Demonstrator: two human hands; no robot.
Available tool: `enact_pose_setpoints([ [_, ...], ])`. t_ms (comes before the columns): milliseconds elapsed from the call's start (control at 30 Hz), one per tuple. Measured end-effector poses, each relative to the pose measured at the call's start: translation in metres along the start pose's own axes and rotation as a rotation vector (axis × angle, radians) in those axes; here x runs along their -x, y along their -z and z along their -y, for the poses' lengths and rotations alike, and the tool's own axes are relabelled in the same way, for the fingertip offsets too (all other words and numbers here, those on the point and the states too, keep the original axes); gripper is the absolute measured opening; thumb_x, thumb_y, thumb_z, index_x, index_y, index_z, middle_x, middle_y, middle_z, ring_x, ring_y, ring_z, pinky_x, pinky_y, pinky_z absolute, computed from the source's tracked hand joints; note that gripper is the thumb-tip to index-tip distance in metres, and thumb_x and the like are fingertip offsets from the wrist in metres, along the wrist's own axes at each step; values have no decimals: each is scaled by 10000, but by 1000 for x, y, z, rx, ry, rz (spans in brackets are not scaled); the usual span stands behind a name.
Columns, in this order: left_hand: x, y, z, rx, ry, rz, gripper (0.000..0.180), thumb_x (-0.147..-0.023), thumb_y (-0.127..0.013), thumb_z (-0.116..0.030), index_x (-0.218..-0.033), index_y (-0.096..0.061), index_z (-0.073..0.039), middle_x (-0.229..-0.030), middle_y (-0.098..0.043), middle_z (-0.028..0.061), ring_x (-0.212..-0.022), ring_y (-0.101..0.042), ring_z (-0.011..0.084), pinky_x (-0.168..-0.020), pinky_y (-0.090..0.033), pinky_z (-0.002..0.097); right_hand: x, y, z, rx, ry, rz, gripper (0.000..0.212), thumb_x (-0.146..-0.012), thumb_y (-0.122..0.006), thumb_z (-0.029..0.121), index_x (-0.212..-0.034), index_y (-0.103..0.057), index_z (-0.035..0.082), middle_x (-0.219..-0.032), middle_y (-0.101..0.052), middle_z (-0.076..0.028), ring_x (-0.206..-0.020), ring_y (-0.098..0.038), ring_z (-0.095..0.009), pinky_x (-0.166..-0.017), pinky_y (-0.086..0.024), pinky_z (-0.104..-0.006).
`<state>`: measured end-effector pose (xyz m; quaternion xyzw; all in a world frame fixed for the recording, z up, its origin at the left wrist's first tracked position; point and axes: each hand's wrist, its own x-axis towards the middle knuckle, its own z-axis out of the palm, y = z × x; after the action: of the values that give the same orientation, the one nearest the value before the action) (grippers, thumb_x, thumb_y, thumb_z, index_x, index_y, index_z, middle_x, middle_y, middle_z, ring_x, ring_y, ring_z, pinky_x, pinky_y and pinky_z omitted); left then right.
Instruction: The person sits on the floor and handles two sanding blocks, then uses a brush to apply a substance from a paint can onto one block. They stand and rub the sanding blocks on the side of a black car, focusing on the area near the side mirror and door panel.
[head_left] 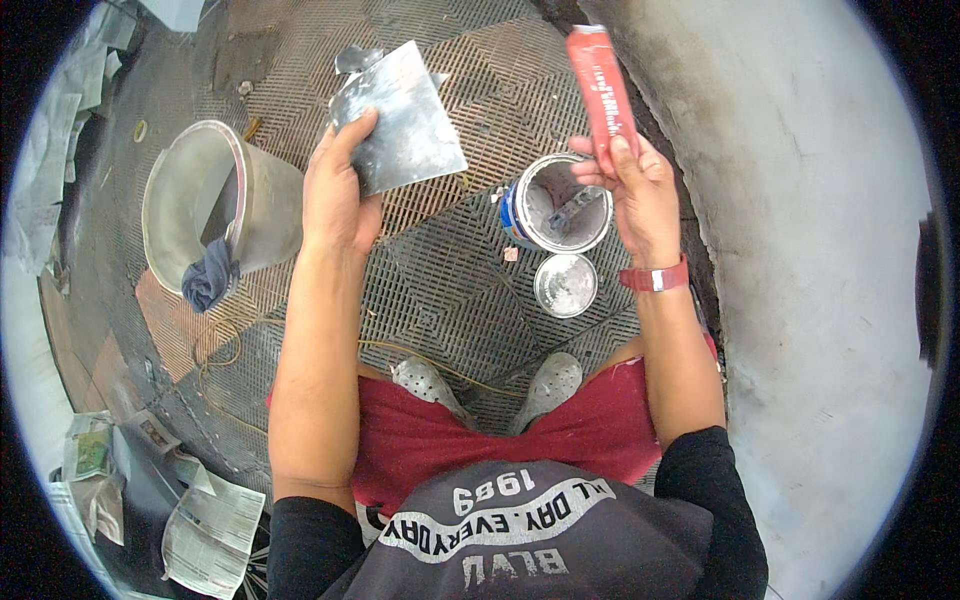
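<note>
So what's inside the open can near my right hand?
A flat tool slants across the inside of the can, whose walls are smeared grey. Your right hand covers part of its upper-right side, and anything beneath the tool is hidden.

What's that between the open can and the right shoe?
In the head view, a round, silvery lid or tin sits there on the grated mat, between the open can and the right shoe.

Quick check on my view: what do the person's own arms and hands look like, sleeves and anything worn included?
The left hand and right hand are ungloved. The left sleeve and right sleeve are black and short. A red, watch-like band circles the right wrist; the left wrist is bare.
</note>
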<state>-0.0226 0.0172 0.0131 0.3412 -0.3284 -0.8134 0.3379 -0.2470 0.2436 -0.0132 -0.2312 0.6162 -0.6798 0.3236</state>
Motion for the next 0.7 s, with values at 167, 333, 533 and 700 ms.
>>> enact_pose_setpoints([
  [167, 5, -8, 3, -30, 14, -27, 357, -1025, -733, -171, -1335, -652, -13, -1300, -719, 87, -1218, -690, 233, -1103, -539, 413, 8, -23, -6, -62, 38, 5, 302, -1152, -559, 184, -1326, -639, -50, -1137, -789, -196, -923, -778, -213, -865, -643, -386],
  [333, 3, -14, 12, -69, 17, -20, 371, -1027, -723, -161, -1357, -634, -15, -1302, -709, 88, -1214, -688, 234, -1102, -537, 420, 7, -20, -4, -107, -4, 63, 377, -1152, -498, 112, -1501, -440, -18, -1187, -778, -199, -795, -686, -127, -718, -586, -278],
  [533, 1, -20, 22, -112, 58, -4, 434, -1054, -659, -122, -1457, -579, 17, -1341, -693, 131, -1236, -691, 257, -1097, -574, 446, 12, -14, 11, 172, -89, 34, 336, -1193, -487, 293, -1325, -639, 24, -850, -729, -59, -625, -535, -66, -596, -458, -215],
  [700, 3, -29, 29, -130, 82, 16, 425, -1055, -655, -120, -1453, -590, 13, -1338, -701, 129, -1219, -703, 254, -1085, -586, 440, 12, -12, 13, 224, -94, -42, 282, -1177, -492, 235, -1231, -673, 26, -783, -705, -32, -617, -572, -82, -602, -500, -262],
])
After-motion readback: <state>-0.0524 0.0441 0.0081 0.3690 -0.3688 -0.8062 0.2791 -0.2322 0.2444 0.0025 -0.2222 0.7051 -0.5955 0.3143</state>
